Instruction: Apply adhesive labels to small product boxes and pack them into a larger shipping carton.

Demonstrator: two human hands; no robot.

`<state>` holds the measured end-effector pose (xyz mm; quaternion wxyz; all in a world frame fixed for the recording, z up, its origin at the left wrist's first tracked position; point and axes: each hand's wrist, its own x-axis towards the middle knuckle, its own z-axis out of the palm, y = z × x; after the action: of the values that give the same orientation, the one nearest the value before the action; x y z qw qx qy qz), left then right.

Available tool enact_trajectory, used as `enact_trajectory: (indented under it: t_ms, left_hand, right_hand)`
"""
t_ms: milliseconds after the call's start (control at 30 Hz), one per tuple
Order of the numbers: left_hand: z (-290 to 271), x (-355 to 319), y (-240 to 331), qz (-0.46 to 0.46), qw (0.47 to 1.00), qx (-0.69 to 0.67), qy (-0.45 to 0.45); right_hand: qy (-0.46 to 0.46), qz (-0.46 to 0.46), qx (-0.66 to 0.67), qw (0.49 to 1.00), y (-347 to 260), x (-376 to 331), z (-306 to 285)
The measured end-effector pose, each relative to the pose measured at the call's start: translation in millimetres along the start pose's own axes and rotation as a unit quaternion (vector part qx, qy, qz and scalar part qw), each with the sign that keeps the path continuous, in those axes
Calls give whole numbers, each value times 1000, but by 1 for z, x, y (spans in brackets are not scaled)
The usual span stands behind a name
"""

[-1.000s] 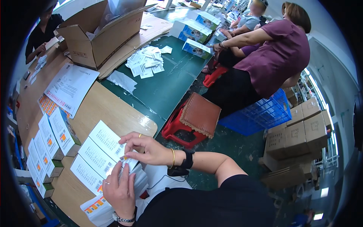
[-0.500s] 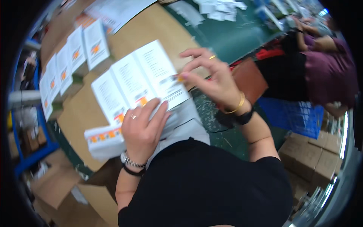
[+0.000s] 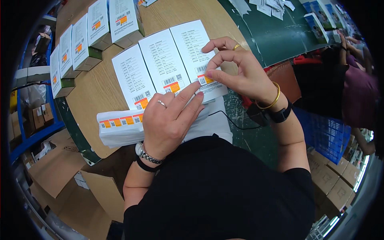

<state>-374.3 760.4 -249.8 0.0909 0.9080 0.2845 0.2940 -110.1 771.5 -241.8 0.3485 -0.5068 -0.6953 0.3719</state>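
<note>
Wooden counter (image 3: 92,116): three white boxes lie side by side, long edges abutting, toward its near edge and right of its near-left corner. All three show printed faces upward; each carries an orange-and-red sticker toward its near end.

Right hand (image 3: 246,76): thumb tip at the sticker (image 3: 205,79) on the rightmost box (image 3: 194,50); index finger curled in close to the thumb, other fingers bent above. Cannot tell whether the two tips pinch the sticker. Gold bracelet (image 3: 274,98) at the wrist.

Left hand (image 3: 169,120): palm down, fingers extended and slightly apart, lying over the near ends of the middle box (image 3: 162,54) and rightmost box; index fingertip just beside the sticker. Leftmost box (image 3: 132,74) is partly covered at its near end. Watch (image 3: 149,156) at the wrist.

Folded white sheet (image 3: 120,135) with a row of orange stickers: at the counter's near edge, partly behind the left hand.

Five more boxes (image 3: 97,22) stand in a staggered row along the counter's left edge, similarly stickered. Green surface (image 3: 268,42) past the right edge, bearing paper slips (image 3: 276,7). Open carton (image 3: 100,190) below the near-left corner.
</note>
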Motion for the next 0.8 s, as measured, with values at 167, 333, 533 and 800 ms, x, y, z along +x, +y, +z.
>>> enact_trajectory:
  t_ms: [167, 333, 533, 800]
  left_hand:
    - [1, 2, -1, 0, 1000, -3, 1]
    - [1, -1, -2, -3, 1000, -6, -1]
    - [-5, 1, 1, -18, 999, -11, -35]
    - [-8, 2, 0, 0, 1000, -30, -11]
  right_hand:
    - [-8, -10, -32, 999, 2, 5, -3]
    - [-14, -15, -59, 998, 1, 7, -4]
    - [-26, -18, -57, 998, 3, 6, -2]
    - [-7, -22, -23, 999, -2, 0, 0]
